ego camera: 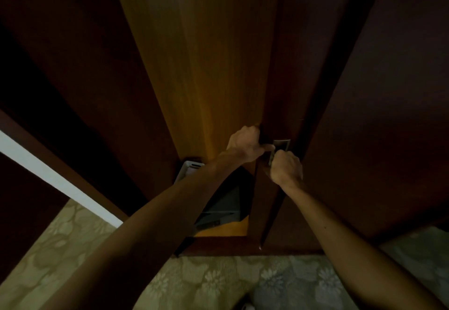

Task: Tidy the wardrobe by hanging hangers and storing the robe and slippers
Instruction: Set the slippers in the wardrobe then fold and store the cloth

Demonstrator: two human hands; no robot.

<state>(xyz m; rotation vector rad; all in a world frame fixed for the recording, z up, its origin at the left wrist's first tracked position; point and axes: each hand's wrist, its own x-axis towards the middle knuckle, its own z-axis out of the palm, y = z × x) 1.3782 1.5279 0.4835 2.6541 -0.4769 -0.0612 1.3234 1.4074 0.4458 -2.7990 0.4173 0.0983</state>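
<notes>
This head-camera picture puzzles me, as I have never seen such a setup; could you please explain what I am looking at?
There is no machine here: a person wears a wide-angle camera on the head, looking forward and down at their own two bare arms. The left hand curls its fingers round the edge of a dark brown wooden wardrobe door. The right hand has its grip on that door's small metal handle. Through the gap you see the lighter orange-brown inside of the wardrobe, with a dark grey box low down and a white slotted object behind it. Below lies a pale green floral carpet. No robe, slippers or hangers show.
</notes>
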